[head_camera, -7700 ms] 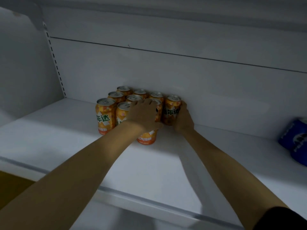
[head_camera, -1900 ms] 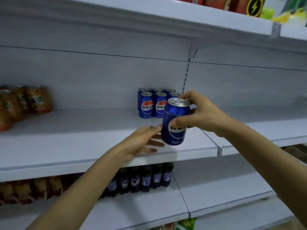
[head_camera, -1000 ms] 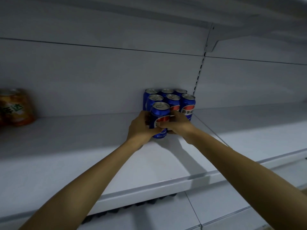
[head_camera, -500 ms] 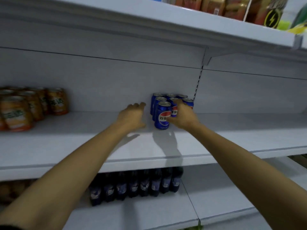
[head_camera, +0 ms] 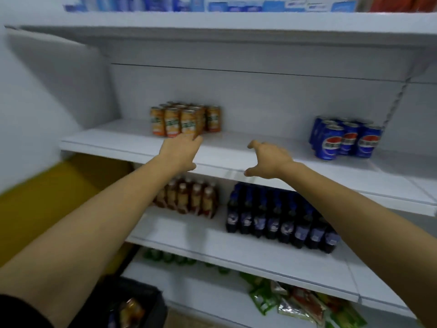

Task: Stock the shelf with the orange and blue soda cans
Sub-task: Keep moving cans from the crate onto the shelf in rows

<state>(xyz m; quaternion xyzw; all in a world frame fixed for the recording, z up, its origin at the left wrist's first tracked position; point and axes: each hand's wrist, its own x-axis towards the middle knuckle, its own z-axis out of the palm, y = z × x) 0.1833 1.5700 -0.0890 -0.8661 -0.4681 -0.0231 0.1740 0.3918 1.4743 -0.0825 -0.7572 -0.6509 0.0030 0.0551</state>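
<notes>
Both hands empty, loose, over white metal shelf (head_camera: 236, 147). Left hand (head_camera: 181, 151) just below orange aluminium soda cans (head_camera: 186, 120) at 11 o'clock. Right hand (head_camera: 269, 160) fingers spread wide. Blue aluminium soda cans (head_camera: 346, 140) at 3 o'clock.

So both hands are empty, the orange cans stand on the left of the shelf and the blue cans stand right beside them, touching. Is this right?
Not quite. In the head view the blue cans stand far right on the shelf, well apart from the orange cans. Both hands, left and right, are empty.

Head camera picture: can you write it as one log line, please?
left hand: open, empty | right hand: open, empty | orange cans: grouped on shelf | blue cans: grouped at right
</notes>
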